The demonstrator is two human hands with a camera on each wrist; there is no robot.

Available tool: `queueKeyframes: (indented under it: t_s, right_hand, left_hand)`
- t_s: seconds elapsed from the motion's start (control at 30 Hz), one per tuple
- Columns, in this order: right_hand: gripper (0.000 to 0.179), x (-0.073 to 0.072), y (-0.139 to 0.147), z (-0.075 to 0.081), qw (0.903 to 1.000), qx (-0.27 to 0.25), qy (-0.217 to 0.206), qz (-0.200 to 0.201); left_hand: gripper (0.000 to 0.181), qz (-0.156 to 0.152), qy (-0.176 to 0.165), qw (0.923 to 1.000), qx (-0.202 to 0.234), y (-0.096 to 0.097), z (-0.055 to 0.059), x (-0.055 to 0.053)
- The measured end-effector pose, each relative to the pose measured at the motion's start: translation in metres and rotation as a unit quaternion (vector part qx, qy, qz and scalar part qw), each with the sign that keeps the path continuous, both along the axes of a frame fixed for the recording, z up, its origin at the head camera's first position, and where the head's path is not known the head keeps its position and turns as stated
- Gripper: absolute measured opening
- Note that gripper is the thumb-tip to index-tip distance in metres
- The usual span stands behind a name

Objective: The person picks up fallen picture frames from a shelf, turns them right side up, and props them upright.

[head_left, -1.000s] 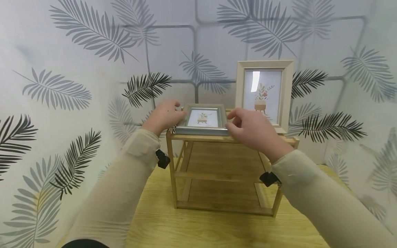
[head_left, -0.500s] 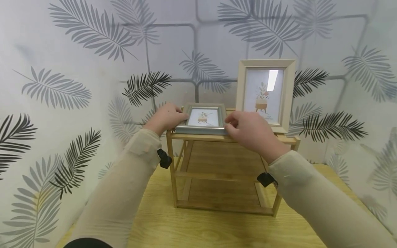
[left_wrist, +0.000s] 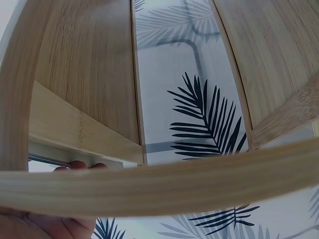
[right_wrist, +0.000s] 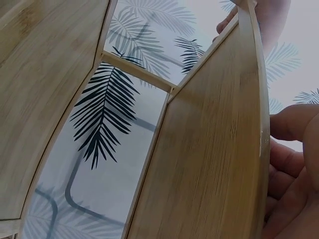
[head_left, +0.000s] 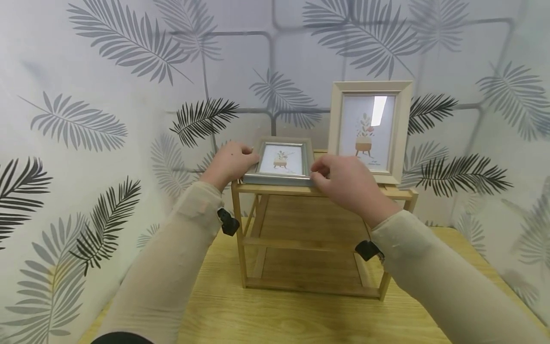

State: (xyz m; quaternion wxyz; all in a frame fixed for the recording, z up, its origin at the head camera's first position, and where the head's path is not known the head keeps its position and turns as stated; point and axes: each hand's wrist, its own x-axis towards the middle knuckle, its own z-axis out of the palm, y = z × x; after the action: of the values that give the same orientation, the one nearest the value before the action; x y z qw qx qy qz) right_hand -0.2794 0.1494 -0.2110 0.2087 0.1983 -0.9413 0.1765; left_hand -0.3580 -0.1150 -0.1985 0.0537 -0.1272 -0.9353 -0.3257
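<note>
A small grey-silver picture frame with a potted-plant print lies face up on the top of a wooden shelf rack, its far edge tipped up a little. My left hand grips its left side. At its right front corner, my right hand pinches the edge between thumb and curled fingers. From below, the left wrist view shows part of the left hand behind a rack bar. In the right wrist view the right hand is beside the rack's top board; the frame is hidden there.
A larger cream picture frame stands upright on the rack's right side, close behind my right hand. The rack rests on a yellow wood-grain table. A leaf-patterned wall rises right behind.
Both hands have closed in on the sides of the small picture frame. Its far edge has risen slightly. Reflected light on the larger frame's glass has shifted right.
</note>
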Motion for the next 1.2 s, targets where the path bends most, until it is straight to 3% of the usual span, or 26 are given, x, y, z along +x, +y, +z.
queueKeyframes:
  t_s: [0.63, 1.2]
  right_hand:
    - [0.022, 0.002, -0.001, 0.003, 0.9999, -0.007, 0.01, 0.0]
    - [0.031, 0.002, -0.004, 0.005, 0.9995, -0.022, 0.021, -0.003]
  left_hand:
    - [0.052, 0.007, 0.073, 0.9966, 0.038, -0.001, -0.005, 0.006]
    - [0.048, -0.015, 0.155, 0.9843, 0.082, -0.002, -0.012, 0.008]
